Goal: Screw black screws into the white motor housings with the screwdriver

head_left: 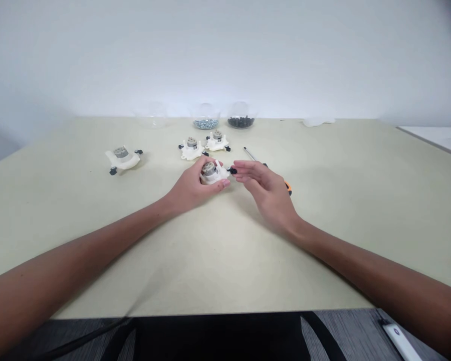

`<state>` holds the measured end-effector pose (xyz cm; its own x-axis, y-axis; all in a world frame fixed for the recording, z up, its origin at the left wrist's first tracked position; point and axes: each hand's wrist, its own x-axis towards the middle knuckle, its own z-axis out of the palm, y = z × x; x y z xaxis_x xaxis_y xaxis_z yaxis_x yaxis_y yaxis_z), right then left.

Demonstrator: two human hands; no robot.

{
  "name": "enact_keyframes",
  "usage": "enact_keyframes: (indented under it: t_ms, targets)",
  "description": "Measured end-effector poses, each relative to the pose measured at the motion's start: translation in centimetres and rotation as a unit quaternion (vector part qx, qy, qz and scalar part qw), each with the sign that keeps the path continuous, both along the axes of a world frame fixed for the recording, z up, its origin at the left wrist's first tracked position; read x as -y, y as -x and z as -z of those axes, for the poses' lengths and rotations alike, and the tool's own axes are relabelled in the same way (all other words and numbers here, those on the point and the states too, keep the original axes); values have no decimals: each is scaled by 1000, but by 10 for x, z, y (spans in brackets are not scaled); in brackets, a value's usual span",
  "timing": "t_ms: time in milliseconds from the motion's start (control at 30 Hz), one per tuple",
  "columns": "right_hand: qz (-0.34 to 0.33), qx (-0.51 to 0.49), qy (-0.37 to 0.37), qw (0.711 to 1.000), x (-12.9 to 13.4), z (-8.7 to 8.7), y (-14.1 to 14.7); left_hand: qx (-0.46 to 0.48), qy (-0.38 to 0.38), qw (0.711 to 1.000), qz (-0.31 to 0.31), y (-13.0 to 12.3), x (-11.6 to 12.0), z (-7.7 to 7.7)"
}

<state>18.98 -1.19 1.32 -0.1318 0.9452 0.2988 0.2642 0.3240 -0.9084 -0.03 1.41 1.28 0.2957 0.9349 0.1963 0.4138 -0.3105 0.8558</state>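
Bare forearms enter the head view from the lower corners and converge over a pale tabletop. Left hand: fingers and thumb grasp a white bracket carrying a grey motor; the bracket lies between the two hands, nearer the left palm. Right hand: fingers extended, fingertips at the black end piece on the bracket's right side; whether they grip it cannot be told. A screwdriver lies partly hidden behind this hand. Just beyond the left hand stand two similar motor assemblies; a third assembly lies well apart to the left. Along the far edge, one clear bowl contains small silvery parts, another black parts.
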Motion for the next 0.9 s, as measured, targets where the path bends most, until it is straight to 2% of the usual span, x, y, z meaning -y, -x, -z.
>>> enact_keyframes:
  t_ms: [200, 433, 700, 900]
  targets:
    - [-33, 122, -5, 992, 16, 0, 1, -24, -4, 999, -38, -2, 0, -1]
    - [-27, 96, -2, 995, 25, 2, 8, -9, -2, 998, -57, -1, -2, 1]
    - [-56, 106, 42, 992, 20, 3, 5, -13, 0, 998, -58, -1, -3, 1]
    - [-82, 101, 39, 991, 20, 2, 5, -9, -13, 999, -48, 0, -2, 0]
